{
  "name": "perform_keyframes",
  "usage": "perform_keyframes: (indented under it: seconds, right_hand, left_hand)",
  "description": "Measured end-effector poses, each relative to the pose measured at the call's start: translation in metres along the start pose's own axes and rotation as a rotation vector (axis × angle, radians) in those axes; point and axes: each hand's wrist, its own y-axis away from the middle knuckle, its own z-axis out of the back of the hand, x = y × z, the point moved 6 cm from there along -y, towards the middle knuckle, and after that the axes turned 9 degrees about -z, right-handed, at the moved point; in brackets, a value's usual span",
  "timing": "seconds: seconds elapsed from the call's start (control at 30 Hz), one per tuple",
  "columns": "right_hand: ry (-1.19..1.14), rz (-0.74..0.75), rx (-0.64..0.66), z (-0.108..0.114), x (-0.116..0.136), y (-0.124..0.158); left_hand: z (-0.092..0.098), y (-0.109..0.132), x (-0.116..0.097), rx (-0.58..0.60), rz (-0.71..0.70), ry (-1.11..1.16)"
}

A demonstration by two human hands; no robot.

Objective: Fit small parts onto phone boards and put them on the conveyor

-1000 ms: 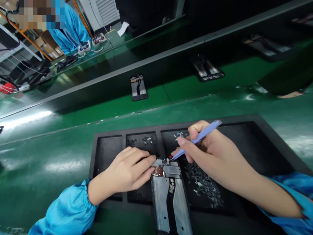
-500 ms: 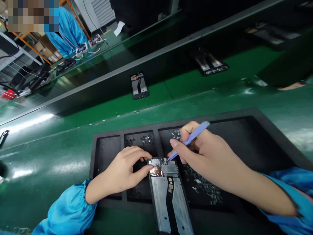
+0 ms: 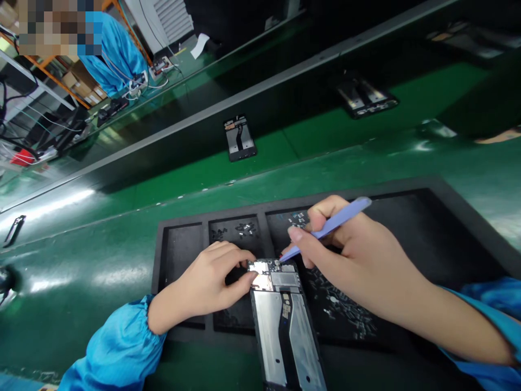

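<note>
Left hand (image 3: 214,278): thumb and index finger pinching upper left edge of phone (image 3: 267,320). Right hand (image 3: 354,252): fingers clasped around blue tool (image 3: 342,216), tip at phone's top end; contact cannot be confirmed. Phone located over near side of tray (image 3: 443,191), internals facing up. Small parts (image 3: 358,316) scattered in tray, right of phone.

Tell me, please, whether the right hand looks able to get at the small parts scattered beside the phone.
Probably yes: the small parts lie close by the right hand, mostly uncovered, though it holds a blue tool, which might hinder picking.
</note>
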Motion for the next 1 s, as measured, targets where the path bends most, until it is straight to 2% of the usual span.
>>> perform_keyframes:
  seconds: [0.07,0.2,0.3,0.5,0.73,1.0]
  right_hand:
    - [-0.025,0.044,0.009,-0.002,0.002,0.001]
    - [0.021,0.123,0.153,-0.016,0.006,0.002]
    - [0.039,0.131,0.194,-0.02,0.006,0.002]
    - [0.067,0.172,0.163,-0.02,0.005,0.001]
    - [0.064,0.143,0.128,-0.019,0.003,-0.001]
    - [0.061,0.221,0.119,-0.019,0.008,0.001]
  left_hand:
    - [0.001,-0.001,0.0,-0.019,0.033,0.01]
    - [0.002,-0.001,0.001,-0.038,0.072,0.016]
    - [0.001,0.0,0.003,-0.039,0.079,0.018]
    - [-0.001,0.001,0.004,-0.025,0.071,0.035]
    - [-0.001,0.001,0.005,-0.019,0.063,0.029]
    - [-0.001,0.001,0.003,-0.035,0.033,0.024]
